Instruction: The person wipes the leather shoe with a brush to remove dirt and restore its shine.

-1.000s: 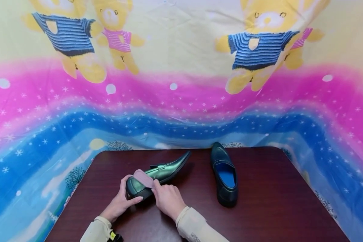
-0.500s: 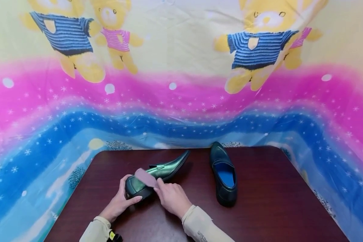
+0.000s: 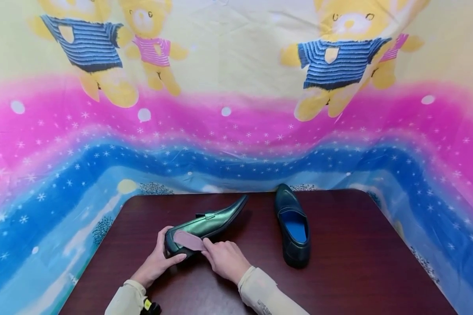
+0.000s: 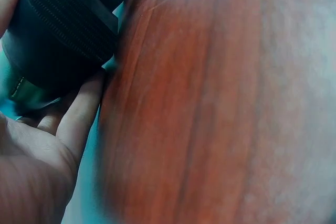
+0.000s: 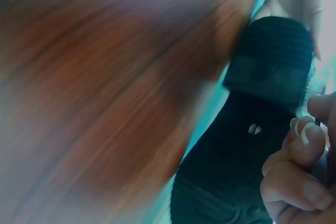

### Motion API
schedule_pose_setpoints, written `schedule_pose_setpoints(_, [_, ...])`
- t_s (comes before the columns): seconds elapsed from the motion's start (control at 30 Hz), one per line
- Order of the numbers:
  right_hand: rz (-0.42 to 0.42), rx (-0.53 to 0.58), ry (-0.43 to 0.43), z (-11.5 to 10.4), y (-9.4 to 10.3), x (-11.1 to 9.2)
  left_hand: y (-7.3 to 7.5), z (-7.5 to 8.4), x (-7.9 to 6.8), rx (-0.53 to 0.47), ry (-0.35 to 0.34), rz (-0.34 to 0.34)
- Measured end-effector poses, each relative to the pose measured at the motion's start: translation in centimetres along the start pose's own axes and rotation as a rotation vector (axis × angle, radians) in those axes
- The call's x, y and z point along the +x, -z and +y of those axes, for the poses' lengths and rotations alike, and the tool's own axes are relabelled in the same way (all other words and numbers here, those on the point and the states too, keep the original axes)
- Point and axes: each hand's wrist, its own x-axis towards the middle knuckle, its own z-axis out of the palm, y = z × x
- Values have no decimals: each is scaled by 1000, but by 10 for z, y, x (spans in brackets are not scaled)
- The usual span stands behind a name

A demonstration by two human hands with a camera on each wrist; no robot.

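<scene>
A dark green loafer point(image 3: 205, 224) lies tilted on its side at the left of the table, toe toward the back right. My left hand point(image 3: 157, 258) grips it round the heel; in the left wrist view the heel's black ribbed sole point(image 4: 71, 22) sits between thumb and fingers. My right hand point(image 3: 226, 259) pinches a shoe brush with a dull pink back point(image 3: 188, 241), laid against the shoe's side near the heel. In the right wrist view a few pale bristles point(image 5: 313, 85) show beside the sole, and my right fingers point(image 5: 294, 182) are curled.
A second dark green loafer point(image 3: 293, 225) with a blue insole stands upright right of centre, its toe at the table's back edge. The dark red-brown table point(image 3: 358, 262) has rounded back corners. A bear-print curtain point(image 3: 224, 131) hangs right behind it.
The brush has shifted down the shoe's side from near the opening toward the sole. My right hand has moved slightly right. My left hand and the shoe stay about where they were.
</scene>
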Motion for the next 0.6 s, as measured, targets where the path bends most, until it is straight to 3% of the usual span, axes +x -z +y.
schedule_pose_setpoints(0.33, [26, 15, -128, 39, 9, -12, -1, -5, 0, -76, -10, -11])
schedule_pose_setpoints(0.6, [20, 140, -166, 36, 13, -10, -2, -5, 3, -76, -27, -8])
